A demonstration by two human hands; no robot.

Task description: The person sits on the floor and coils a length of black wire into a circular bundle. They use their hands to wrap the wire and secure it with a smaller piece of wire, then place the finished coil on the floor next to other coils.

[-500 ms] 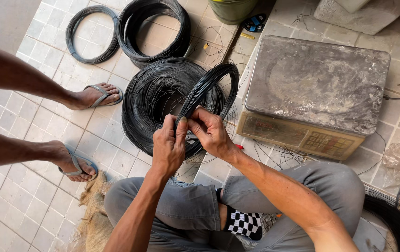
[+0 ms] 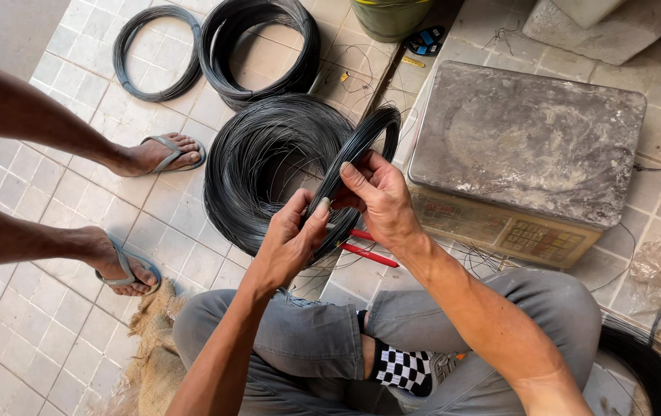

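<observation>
A tiled floor (image 2: 53,323) fills the head view, and on it at the right sits a worn grey weighing scale (image 2: 527,142) with a flat metal top. Left of the scale lies a big coil of dark wire (image 2: 257,166), flat on the tiles, with two more wire coils (image 2: 257,46) beyond it near the top edge. At the left, another person's legs reach in, their feet in sandals (image 2: 165,152) planted on the floor, well apart from the work.

The seated person's grey-trousered knees (image 2: 300,339) frame the bottom, both forearms running up and inward from them. Between the hands stands a small wire hoop (image 2: 361,146), held upright on edge just above the big coil's right rim. The right hand (image 2: 380,196) is clenched around the hoop's lower part, thumb laid across the strands and wrist bent inward. The left hand (image 2: 292,239) meets it from below, fingers curled, thumb and forefinger pinching the same bundle of wire. Under the hands, red-handled pliers (image 2: 365,246) lie on the floor.
</observation>
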